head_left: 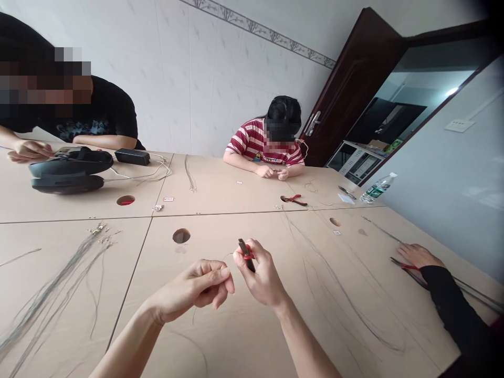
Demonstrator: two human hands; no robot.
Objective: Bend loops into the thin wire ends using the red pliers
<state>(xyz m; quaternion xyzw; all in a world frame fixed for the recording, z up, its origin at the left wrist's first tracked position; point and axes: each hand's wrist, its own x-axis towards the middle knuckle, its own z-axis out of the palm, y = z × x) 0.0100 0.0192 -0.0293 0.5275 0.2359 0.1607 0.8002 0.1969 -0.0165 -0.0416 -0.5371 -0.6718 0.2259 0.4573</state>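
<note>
Near the middle of the view, my right hand point(262, 273) is closed around small pliers point(247, 255) with red handles, their dark jaws pointing up and to the left. Just left of it, my left hand point(202, 286) has thumb and forefinger pressed together. A thin wire point(193, 315) shows below that hand, and a short bit of wire shows between the two hands. The hands do not touch each other. Both are held above the tan table point(157, 294).
Bundled wires point(59, 278) lie at left, and longer wires point(338, 283) curve at right. Red-handled pliers point(295, 200) lie beyond. Two people sit opposite; another person's hand point(419, 256) rests at right near more pliers point(409, 270). A bottle point(378, 189) stands at the far right.
</note>
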